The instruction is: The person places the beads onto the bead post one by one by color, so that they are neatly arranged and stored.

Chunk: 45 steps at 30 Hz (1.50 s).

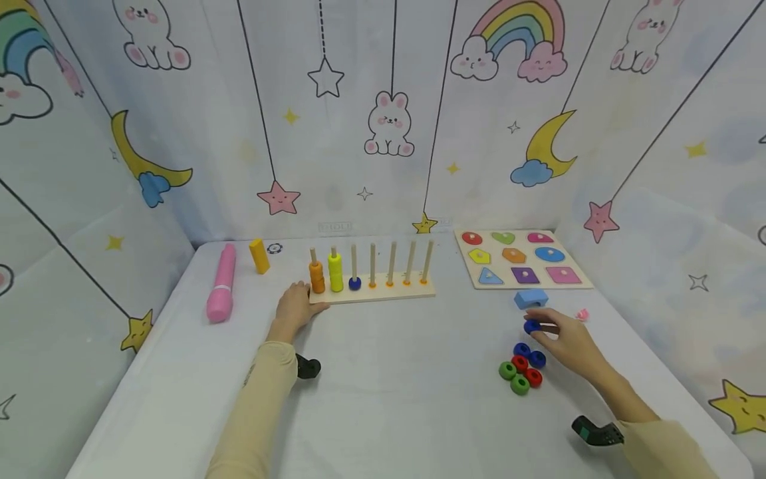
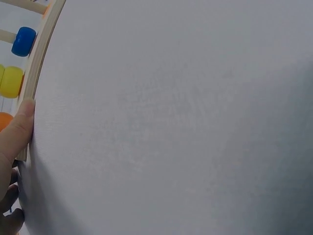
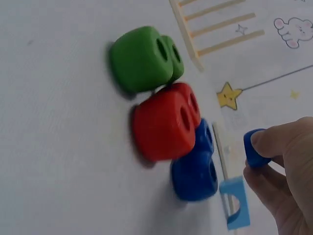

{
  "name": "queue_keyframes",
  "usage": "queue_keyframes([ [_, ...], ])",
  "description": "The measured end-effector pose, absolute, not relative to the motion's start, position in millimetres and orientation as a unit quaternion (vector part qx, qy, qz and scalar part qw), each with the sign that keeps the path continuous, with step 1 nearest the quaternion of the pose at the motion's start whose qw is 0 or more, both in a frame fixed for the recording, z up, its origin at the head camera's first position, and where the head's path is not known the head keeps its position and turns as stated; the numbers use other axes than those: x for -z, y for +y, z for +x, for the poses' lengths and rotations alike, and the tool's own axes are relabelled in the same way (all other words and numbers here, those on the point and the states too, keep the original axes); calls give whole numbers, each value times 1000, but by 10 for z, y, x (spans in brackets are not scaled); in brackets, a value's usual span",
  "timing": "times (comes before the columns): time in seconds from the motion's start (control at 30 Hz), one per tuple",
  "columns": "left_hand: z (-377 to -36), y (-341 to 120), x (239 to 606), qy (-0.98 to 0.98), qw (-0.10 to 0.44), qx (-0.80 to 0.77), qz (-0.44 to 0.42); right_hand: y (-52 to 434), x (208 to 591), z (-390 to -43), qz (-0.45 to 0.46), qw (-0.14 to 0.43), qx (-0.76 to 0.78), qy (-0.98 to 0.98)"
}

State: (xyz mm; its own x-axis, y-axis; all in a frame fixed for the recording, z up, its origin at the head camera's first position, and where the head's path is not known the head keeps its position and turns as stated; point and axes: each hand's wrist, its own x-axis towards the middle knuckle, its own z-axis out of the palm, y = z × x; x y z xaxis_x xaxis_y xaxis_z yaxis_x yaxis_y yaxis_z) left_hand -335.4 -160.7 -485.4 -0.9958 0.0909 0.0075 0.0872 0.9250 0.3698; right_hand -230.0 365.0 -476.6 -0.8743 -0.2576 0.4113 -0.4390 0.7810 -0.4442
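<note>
My left hand [image 1: 295, 309] grips the left end of a wooden peg board [image 1: 383, 295], its thumb along the front edge. Orange beads [image 1: 317, 278] and yellow beads [image 1: 336, 274] are stacked on the first two pegs. A single blue bead [image 1: 355, 284] sits at the foot of the third; the other pegs are bare. Over to the right, my right hand [image 1: 565, 342] pinches another blue bead [image 3: 255, 148] between thumb and fingers, raised over the table. Near it lie two blue beads [image 3: 195, 177], two red beads [image 3: 164, 125] and two green beads [image 3: 142, 61] in a cluster.
A light blue block with an arched cutout [image 1: 530, 299] and a small pink piece [image 1: 582, 315] lie beyond my right hand. Behind them is a shape puzzle board [image 1: 517, 258]. At the back left are a pink stick-like toy [image 1: 222, 285] and a yellow block [image 1: 259, 256].
</note>
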Motion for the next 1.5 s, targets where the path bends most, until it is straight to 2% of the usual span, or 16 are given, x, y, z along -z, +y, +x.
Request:
queue_keyframes([
  [0.23, -3336, -1634, 4915, 971, -19, -234, 35, 3226, 4671, -2532, 224, 184, -332, -898],
  [0.47, -3342, -1635, 4968, 958, -7, -287, 9, 2805, 4661, -2738, 269, 191, -384, -863],
  [0.93, -3399, -1648, 4996, 947, -31, -319, 7, 2179, 4560, -2943, 321, 161, -428, -829],
  [1.1, -3391, -1630, 4986, 938, -36, -345, 0, 1976, 4454, -2969, 325, 164, -437, -823],
  [1.33, -3400, -1624, 4985, 936, -21, -352, 3, 1591, 4107, -2939, 353, 186, -434, -808],
  [1.5, -3395, -1642, 4985, 937, -7, -348, 7, 1388, 4085, -3257, 359, 198, -436, -801],
])
